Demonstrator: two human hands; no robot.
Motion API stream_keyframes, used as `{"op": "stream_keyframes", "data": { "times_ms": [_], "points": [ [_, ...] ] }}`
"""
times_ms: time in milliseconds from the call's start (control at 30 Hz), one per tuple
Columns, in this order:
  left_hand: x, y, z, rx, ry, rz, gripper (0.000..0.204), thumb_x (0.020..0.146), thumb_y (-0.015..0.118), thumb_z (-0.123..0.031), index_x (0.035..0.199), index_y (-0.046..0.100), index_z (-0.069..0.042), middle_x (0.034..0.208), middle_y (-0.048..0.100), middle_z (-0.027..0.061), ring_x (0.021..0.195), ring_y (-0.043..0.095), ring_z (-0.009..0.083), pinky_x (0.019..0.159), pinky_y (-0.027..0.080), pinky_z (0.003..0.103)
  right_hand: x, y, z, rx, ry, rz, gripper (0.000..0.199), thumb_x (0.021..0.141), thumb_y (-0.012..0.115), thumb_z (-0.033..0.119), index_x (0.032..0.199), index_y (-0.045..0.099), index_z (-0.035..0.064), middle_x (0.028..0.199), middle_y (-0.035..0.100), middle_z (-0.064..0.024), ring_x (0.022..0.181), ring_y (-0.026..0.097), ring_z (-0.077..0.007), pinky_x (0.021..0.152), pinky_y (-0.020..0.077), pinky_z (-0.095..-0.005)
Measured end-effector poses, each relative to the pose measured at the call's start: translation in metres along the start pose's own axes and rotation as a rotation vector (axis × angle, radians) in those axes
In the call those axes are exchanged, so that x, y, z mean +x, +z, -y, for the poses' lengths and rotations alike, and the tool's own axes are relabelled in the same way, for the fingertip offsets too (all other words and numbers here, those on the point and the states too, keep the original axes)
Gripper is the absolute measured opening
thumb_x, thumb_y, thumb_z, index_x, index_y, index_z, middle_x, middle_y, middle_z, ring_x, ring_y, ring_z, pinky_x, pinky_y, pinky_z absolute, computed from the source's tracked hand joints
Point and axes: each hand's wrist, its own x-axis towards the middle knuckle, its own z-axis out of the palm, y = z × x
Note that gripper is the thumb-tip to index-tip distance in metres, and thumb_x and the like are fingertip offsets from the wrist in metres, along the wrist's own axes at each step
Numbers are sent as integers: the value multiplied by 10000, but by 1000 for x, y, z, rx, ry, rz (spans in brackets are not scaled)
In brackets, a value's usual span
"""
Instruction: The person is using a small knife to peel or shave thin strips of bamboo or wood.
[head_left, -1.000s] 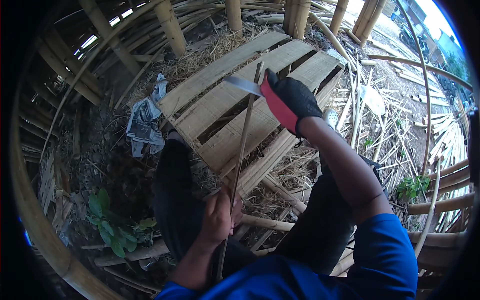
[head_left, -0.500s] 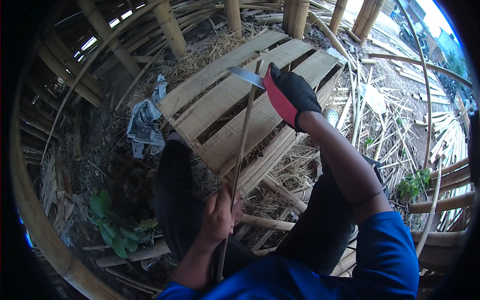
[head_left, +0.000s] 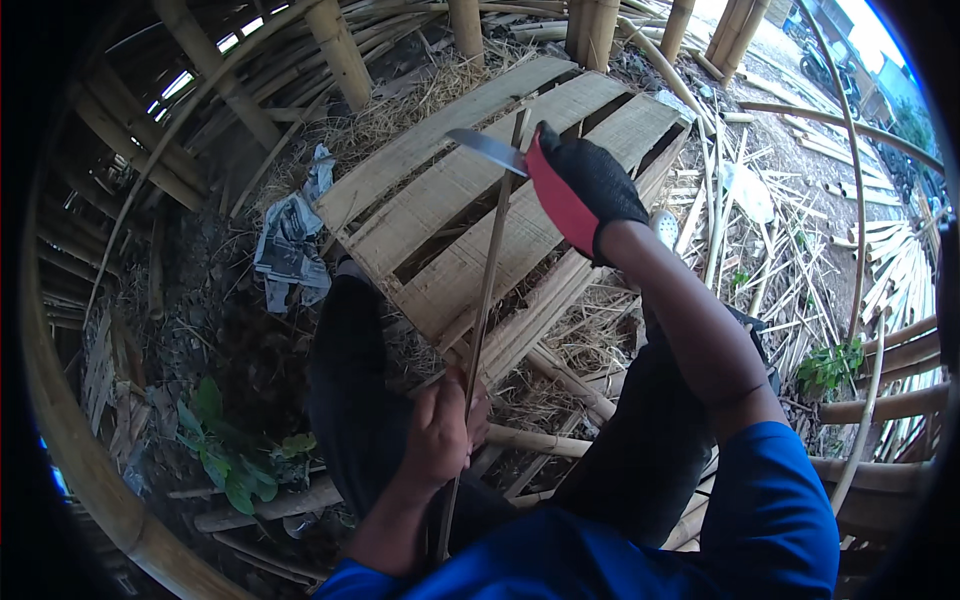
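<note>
As is seen at centre, a thin, brownish strip (head_left: pixel 493 250) is gripped by the left hand (head_left: pixel 438 430). A grey-bladed knife (head_left: pixel 487 149) is clasped by the right hand (head_left: pixel 588 188).

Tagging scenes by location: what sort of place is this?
Likely a rough outdoor bamboo-working yard: there are bamboo posts, pale strips strewn over the ground, and a slatted wooden platform.

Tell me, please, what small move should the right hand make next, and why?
Probably a short, light shaving stroke along the thin strip, stopping well before the bare left hand. The gloved right hand holds the knife across the strip near its upper end, while the left hand grips the strip lower down. I cannot tell whether knife and strip touch.
</note>
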Motion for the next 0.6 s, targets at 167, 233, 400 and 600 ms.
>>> {"op": "stream_keyframes", "data": {
  "times_ms": [167, 233, 400, 600],
  "points": [
    [0, -4, 1, -33, -24, -7, 421, 1083, 268, -364, 791, 415, -99, 514, 356, -17, 376, 296, 83, 368, 253, 248, 1, 18, -5, -340, -159, -121, 434, 1024, 405, 334, 1291, 471, -2, 756, 653, -233, 768, 677, -402, 685, 526, -499],
    [0, -3, -1, -32, -35, 7, 429, 1083, 263, -374, 789, 415, -102, 509, 355, -19, 375, 295, 81, 372, 257, 246, 1, 25, -15, -248, -100, -165, 465, 1034, 358, 387, 1309, 489, 36, 774, 654, -253, 783, 671, -421, 729, 522, -513],
    [0, -2, -2, -35, -37, -2, 430, 1084, 252, -374, 797, 415, -98, 504, 345, -20, 372, 282, 81, 373, 257, 246, 7, 16, -12, -273, -121, -109, 470, 1046, 328, 373, 1310, 495, 22, 742, 633, -241, 768, 670, -401, 724, 525, -489],
    [0, -5, -2, -68, -39, 15, 429, 1083, 235, -372, 807, 414, -97, 509, 338, -21, 377, 276, 81, 375, 253, 246, 1, 22, -10, -355, -163, -151, 370, 1040, 363, 312, 1136, 515, -11, 759, 650, -213, 773, 677, -395, 694, 530, -488]
  ]
}}
